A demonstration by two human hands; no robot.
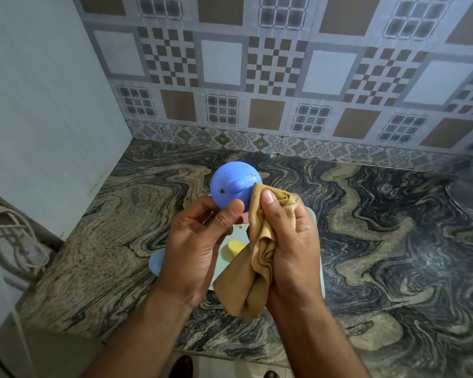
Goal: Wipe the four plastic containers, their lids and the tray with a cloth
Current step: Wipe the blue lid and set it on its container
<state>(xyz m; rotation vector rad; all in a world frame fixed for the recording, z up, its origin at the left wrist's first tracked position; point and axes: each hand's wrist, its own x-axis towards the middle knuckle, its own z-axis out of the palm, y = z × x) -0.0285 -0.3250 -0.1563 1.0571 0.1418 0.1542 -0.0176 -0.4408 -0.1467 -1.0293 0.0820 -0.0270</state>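
Head view: cloth sits at the right edge of the held blue lid

Head view shows the left hand [200,241] raised above the desk [380,241], thumb and fingers pinching the lower rim of a blue domed lid [234,186] whose knob faces the camera. The right hand [287,236] is closed round a bunched tan cloth [260,255], thumb pressing it down. The cloth's top fold touches the lid's right edge, so the lid lies just up and left of the right hand; a wipe would probably sweep leftward across the dome, where dark specks show. Below the hands, a pale blue tray [318,257] rests on the desk, mostly hidden, with a yellow piece [235,248] showing on it. Nothing stands between cloth and lid.
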